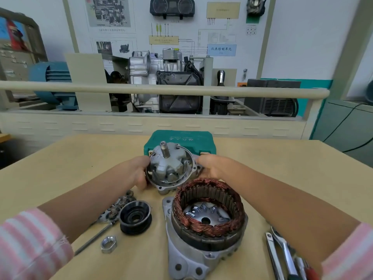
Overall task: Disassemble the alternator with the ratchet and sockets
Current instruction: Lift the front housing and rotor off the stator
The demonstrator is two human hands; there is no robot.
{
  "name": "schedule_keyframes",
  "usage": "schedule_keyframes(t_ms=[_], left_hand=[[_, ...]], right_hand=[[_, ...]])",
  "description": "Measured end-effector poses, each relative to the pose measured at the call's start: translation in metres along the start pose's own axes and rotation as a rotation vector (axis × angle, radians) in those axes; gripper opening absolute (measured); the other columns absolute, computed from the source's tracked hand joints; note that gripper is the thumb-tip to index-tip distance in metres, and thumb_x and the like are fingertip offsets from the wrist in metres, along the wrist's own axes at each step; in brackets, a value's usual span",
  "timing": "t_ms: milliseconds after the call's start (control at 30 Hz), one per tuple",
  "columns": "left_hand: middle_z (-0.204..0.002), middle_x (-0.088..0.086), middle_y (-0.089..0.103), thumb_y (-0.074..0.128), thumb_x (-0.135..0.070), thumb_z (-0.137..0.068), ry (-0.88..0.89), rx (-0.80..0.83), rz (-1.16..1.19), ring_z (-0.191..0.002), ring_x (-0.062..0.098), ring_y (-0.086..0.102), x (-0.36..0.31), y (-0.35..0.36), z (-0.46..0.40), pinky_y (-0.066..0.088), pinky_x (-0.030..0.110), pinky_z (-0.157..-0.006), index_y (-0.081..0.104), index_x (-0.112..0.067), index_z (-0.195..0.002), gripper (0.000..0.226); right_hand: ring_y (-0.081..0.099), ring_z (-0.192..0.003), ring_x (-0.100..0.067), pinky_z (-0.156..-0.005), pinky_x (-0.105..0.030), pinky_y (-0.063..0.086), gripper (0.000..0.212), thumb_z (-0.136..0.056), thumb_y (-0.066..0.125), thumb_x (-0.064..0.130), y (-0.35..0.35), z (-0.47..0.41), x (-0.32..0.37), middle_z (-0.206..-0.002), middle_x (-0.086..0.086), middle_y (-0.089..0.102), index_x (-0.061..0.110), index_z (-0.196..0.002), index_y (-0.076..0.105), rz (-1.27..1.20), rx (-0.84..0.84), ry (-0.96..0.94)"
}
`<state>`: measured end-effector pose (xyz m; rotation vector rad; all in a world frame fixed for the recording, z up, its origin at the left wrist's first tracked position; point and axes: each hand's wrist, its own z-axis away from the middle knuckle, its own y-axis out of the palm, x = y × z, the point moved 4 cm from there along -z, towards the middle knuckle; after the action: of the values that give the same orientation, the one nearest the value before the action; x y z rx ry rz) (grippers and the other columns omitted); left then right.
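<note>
A white wall point(302, 37) with a wiring display board point(171, 27) rises behind a cream railing point(161, 89).

Automotive training workshop, classroom type. Wall display board point(173, 27) carries a wiring diagram, a mounted instrument cluster point(172, 7) and printed photos of parts. Cutaway gearbox point(161, 77) on a railed stand behind; blue motor point(50, 81) to its left. Pale bench point(60, 168) holds alternator parts, a green tool case point(181, 138), loose hand tools.

The ratchet point(282, 257) and pliers point(271, 257) run off the bottom edge.
</note>
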<state>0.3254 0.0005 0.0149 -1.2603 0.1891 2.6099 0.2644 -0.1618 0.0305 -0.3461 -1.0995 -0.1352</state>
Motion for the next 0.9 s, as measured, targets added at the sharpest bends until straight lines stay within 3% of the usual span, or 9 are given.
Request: schedule_keyframes(t_ms=[100, 167, 267, 333, 433, 533, 667, 833, 900], left_hand=[[-0.043, 0.011, 0.06, 0.044, -0.025, -0.097, 0.064, 0.0, -0.022, -0.064, 0.025, 0.057, 0.005, 0.003, 0.007, 0.049, 0.037, -0.065, 0.056, -0.004, -0.067, 0.039], [-0.043, 0.013, 0.06, 0.037, -0.025, -0.098, 0.09, 0.003, -0.043, -0.064, 0.027, 0.054, 0.006, 0.004, 0.013, 0.048, 0.033, -0.054, 0.055, -0.002, -0.066, 0.043], [-0.047, 0.014, 0.06, 0.029, -0.027, -0.099, 0.089, -0.019, -0.056, -0.064, 0.03, 0.046, 0.007, 0.003, 0.025, 0.037, 0.023, -0.034, 0.052, -0.002, -0.069, 0.046], [-0.048, 0.015, 0.059, 0.031, -0.027, -0.1, 0.089, -0.026, -0.041, -0.063, 0.029, 0.048, 0.007, 0.002, 0.029, 0.047, 0.025, -0.054, 0.053, 0.001, -0.064, 0.051], [-0.048, 0.016, 0.061, 0.032, -0.025, -0.1, 0.122, -0.002, 0.008, -0.064, 0.027, 0.053, 0.009, -0.003, 0.044, 0.045, 0.038, -0.06, 0.05, 0.005, -0.06, 0.053], [-0.089, 0.012, 0.056, 0.037, -0.022, -0.099, 0.26, -0.085, -0.055, -0.089, 0.029, 0.052, 0.006, -0.009, 0.062, 0.042, 0.037, -0.077, 0.041, 0.003, -0.078, 0.033], [-0.09, 0.004, 0.058, 0.045, -0.01, -0.094, 0.727, -0.179, -0.267, -0.08, 0.016, 0.052, -0.002, -0.009, 0.091, 0.038, 0.028, -0.064, 0.058, -0.005, -0.104, 0.017], [-0.091, -0.013, 0.067, 0.056, -0.014, -0.091, 1.2, 0.066, -0.837, -0.083, -0.001, 0.059, 0.004, 0.035, 0.149, 0.045, 0.013, -0.07, 0.068, -0.025, -0.091, 0.016], [-0.094, -0.013, 0.067, 0.058, -0.016, -0.091, 1.257, 0.169, -1.045, -0.084, -0.001, 0.06, 0.009, 0.056, 0.163, 0.046, 0.016, -0.073, 0.071, -0.022, -0.098, 0.016]], right_hand=[[0.054, -0.064, -0.014, -0.059, -0.024, 0.051, 0.026, -0.101, 0.037, 0.015, -0.001, 0.007, -0.004, -0.079, -0.006, 0.057, 0.012, -0.083, 0.055, 0.132, 0.029, -0.024], [0.059, -0.075, -0.019, -0.061, -0.028, 0.052, 0.02, -0.101, 0.036, 0.014, -0.007, 0.013, -0.008, -0.095, -0.012, 0.061, 0.004, -0.106, 0.053, 0.184, 0.076, 0.044], [0.054, -0.109, -0.026, -0.088, -0.037, 0.046, 0.038, -0.101, 0.037, 0.016, -0.013, 0.018, -0.009, -0.132, -0.017, 0.049, 0.007, -0.138, 0.035, 0.251, 0.069, 0.04], [0.047, -0.122, -0.029, -0.096, -0.042, 0.042, 0.046, -0.1, 0.039, 0.021, -0.013, 0.021, -0.011, -0.14, -0.016, 0.042, 0.01, -0.143, 0.029, 0.24, 0.077, 0.027], [0.052, -0.116, -0.028, -0.086, -0.039, 0.048, 0.047, -0.1, 0.04, 0.027, -0.019, 0.027, -0.016, -0.137, -0.011, 0.045, 0.015, -0.143, 0.03, 0.263, 0.093, 0.024], [0.056, -0.108, -0.027, -0.087, -0.038, 0.049, 0.037, -0.1, 0.039, 0.028, -0.031, 0.038, -0.017, -0.123, -0.011, 0.056, 0.014, -0.134, 0.042, 0.331, 0.066, -0.024], [0.058, -0.1, -0.022, -0.085, -0.036, 0.046, 0.031, -0.098, 0.042, 0.034, -0.038, 0.058, -0.016, -0.111, -0.008, 0.061, 0.013, -0.119, 0.051, 0.348, 0.065, -0.132], [0.062, -0.102, -0.02, -0.094, -0.038, 0.049, 0.028, -0.099, 0.038, 0.034, -0.033, 0.088, -0.037, -0.108, -0.008, 0.067, 0.017, -0.109, 0.058, 0.442, 0.112, -0.142], [0.062, -0.102, -0.019, -0.097, -0.039, 0.046, 0.031, -0.1, 0.035, 0.035, -0.032, 0.093, -0.046, -0.109, -0.007, 0.067, 0.018, -0.112, 0.058, 0.394, 0.09, -0.161]])
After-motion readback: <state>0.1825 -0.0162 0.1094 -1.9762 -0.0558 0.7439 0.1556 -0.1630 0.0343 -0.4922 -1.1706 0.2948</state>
